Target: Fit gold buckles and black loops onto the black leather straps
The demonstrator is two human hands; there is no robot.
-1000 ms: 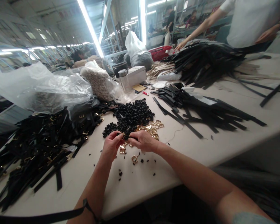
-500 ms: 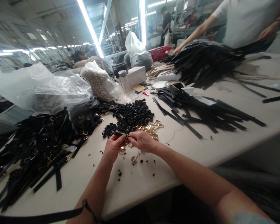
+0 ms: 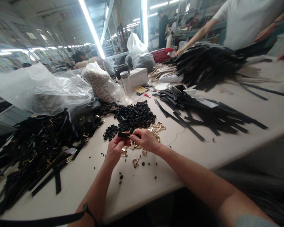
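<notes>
My left hand [image 3: 115,148] is closed on a black strap [image 3: 123,135], pinched between thumb and fingers. My right hand [image 3: 145,139] meets it from the other side, fingers closed at the strap's right end, where a gold glint shows; the fingers hide most of that end. Just behind the hands is a heap of small black loops [image 3: 134,116]. Gold buckles [image 3: 159,126] lie beside and beneath the right hand, with a few loose buckles [image 3: 135,162] nearer me. Another black strap [image 3: 38,220] crosses my left forearm.
Straps with gold buckles [image 3: 38,148] are piled at left, under plastic bags [image 3: 61,88]. Plain black straps [image 3: 203,110] lie at right. A clear bottle [image 3: 126,82] and white box [image 3: 139,77] stand behind. A co-worker's arm [image 3: 198,36] reaches over a larger strap pile [image 3: 208,63].
My right hand has risen slightly, its fingers shifted at the strap's end. More of the strap shows above my left hand. At the far right edge, another person's hand has come into view.
</notes>
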